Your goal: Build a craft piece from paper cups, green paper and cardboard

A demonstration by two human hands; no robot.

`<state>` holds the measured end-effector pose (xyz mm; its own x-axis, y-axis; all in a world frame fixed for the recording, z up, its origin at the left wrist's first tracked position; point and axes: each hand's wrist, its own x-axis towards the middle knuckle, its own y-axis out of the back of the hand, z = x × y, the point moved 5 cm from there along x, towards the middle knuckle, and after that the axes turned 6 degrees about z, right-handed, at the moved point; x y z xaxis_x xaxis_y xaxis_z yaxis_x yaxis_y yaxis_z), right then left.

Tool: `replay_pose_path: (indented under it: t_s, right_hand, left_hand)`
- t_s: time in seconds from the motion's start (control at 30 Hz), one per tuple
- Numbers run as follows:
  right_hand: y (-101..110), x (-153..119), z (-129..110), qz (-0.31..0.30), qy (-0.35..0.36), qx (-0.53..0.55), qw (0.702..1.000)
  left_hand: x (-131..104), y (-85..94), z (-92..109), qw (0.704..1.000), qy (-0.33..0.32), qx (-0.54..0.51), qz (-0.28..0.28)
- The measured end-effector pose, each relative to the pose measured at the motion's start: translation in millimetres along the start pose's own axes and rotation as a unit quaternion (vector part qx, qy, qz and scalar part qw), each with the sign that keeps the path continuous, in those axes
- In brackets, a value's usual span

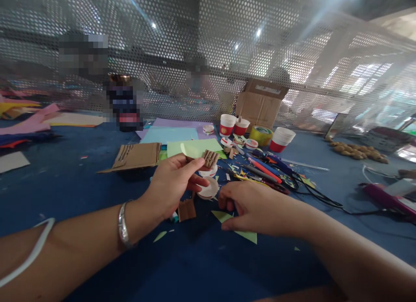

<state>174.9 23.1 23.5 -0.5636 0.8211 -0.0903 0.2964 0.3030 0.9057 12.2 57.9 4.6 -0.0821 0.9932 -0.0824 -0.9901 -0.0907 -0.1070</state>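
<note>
Cardboard (211,158) sits in left grip (173,180), paper (248,236) below right grip (256,204).

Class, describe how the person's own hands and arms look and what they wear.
The left hand is bare, with a shiny, silver-coloured bracelet at the wrist and a thin white band further up the forearm. The right hand is bare too, with no jewellery visible. No sleeves or gloves show.

Brown striped cardboard piece (211,158), pale green sheet (206,147), red-and-white cups (227,128), dark blue table (71,180)
</note>
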Motion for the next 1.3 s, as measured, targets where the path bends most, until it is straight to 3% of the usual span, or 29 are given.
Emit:
replay_pose_path:
  t_s: [0.37,0.47,0.67,0.9,1.03,1.17,1.3]
  right_hand:
    - [-2,-5,-9,-0.025,-0.005,0.024,0.999]
    - [3,-4,-10,-0.007,0.006,0.1,0.995]
    - [20,-2,2,0.036,-0.024,0.379,0.925]
    - [31,5,22,0.168,-0.049,0.515,0.839]
    - [29,11,33,0.222,-0.077,0.564,0.792]
    - [26,15,40,0.236,-0.088,0.58,0.775]
    - [25,16,41,0.235,-0.091,0.578,0.776]
  left_hand:
    - [2,-0.5,-1,1.0,-0.004,0.002,-0.012]
    - [1,0.2,-1,1.0,0.0,0.0,-0.013]
    - [-1,-1.1,-3,0.999,0.024,-0.018,-0.032]
    - [-5,-5.0,-5,0.997,0.05,-0.05,-0.027]
    - [-8,-8.9,-2,0.995,0.049,-0.065,-0.063]
    - [-8,-9.5,0,0.993,0.048,-0.093,-0.063]
    - [-8,-10.9,0,0.99,0.048,-0.119,-0.06]
